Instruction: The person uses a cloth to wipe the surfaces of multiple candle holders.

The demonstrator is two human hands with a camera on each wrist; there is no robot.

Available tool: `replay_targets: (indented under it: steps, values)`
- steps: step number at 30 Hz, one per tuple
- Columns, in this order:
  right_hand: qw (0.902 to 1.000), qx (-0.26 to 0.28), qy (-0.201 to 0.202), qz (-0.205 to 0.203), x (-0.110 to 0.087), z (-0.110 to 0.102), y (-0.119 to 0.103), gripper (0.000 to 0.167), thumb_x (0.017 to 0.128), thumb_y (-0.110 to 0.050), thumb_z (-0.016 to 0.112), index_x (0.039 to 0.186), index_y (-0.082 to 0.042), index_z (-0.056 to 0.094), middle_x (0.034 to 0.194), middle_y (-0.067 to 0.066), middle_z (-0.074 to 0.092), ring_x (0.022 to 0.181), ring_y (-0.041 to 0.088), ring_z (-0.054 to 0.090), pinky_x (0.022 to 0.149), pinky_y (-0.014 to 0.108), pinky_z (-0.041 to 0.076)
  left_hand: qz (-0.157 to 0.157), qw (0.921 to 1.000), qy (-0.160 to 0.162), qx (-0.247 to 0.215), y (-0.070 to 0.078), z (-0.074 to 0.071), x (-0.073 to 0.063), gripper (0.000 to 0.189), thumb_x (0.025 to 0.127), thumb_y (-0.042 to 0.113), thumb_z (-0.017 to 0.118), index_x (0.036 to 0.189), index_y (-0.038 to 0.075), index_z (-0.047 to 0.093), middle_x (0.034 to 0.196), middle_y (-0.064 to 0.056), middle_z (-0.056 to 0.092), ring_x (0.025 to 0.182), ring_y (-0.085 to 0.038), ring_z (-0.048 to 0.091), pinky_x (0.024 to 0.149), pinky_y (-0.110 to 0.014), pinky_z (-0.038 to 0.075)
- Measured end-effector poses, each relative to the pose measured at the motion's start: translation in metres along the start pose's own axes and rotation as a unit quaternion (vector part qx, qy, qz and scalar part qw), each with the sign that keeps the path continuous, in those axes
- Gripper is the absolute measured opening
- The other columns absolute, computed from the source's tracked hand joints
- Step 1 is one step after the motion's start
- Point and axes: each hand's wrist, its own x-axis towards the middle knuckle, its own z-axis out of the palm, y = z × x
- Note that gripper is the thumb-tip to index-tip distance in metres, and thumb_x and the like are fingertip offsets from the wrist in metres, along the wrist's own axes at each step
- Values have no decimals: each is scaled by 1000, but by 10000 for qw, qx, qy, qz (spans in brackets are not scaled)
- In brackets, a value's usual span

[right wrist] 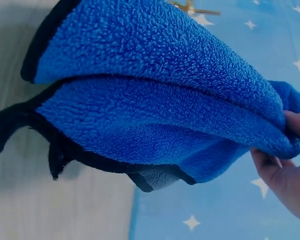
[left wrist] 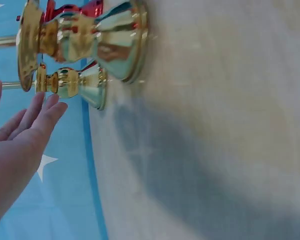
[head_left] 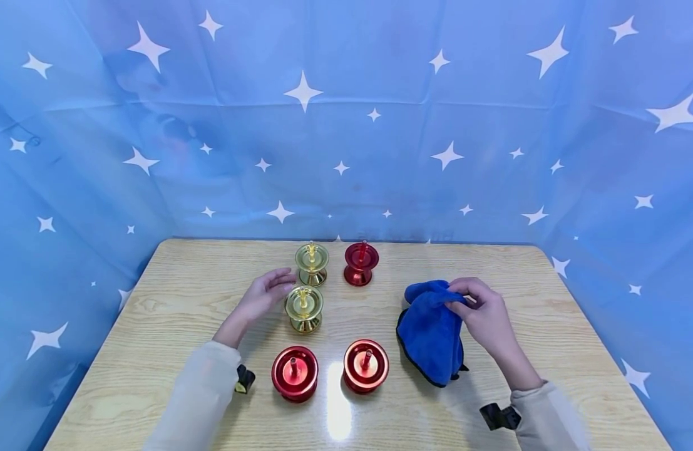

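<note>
Sleeves (head_left: 196, 394) of a pale colour enter from the lower edge of the head view, each with a black piece (head_left: 245, 379) at the cuff. Just above, at lower centre, two red candle holders stand upright on a wooden table (head_left: 126, 351): a left one (head_left: 295, 376) and a right one (head_left: 365, 369), apart from each other. Blue cloth (head_left: 432, 332), fleecy and edged in black, hangs in folds right of centre; whether its lower edge touches the table cannot be told. Right hand (head_left: 484, 311) pinches the cloth near its upper end between thumb and fingers. Left of centre stands the nearer gold candle holder (head_left: 304, 309). Left hand (head_left: 267, 293) lies just to its left, palm empty, fingers nearly straight and lightly spread; whether the fingertips touch either gold holder cannot be told. Farther gold candle holder (head_left: 312, 264) stands just above the nearer one in the frame, near the table's back edge. Far red candle holder (head_left: 360, 264) stands upright to its right, apart from it. Behind the table, a light blue curtain (head_left: 346, 138) with white four-pointed stars fills the upper half and both sides of the frame.
</note>
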Motion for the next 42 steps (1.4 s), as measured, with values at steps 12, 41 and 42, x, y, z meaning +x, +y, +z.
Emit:
replay_targets:
  steps: [12,41,42]
  values:
    - [9995,181,-215,129,-14,25,18,17,78,9,65,87,-5,63,94,7,60,86,11,54,75,34,51,-786,9945,403,-554,13,6,35,51,94,-5,40,138,-13,15,123,-36,40,115,-46,41,98,-44,37]
    - [9999,7,-96,-81,3,-1,-8,12,81,8,62,91,0,62,100,10,58,93,0,53,78,14,45,-485,9784,1585,-1239,103,13,8,39,91,-6,46,129,-10,37,104,-23,45,71,-13,61,77,-26,51]
    - [9999,27,-60,-136,5,-3,-11,12,82,8,61,91,1,62,101,11,58,92,0,53,78,13,45,-474,9803,1475,-1222,109,17,5,39,91,-6,46,129,-10,37,106,-24,46,71,-14,61,77,-26,51]
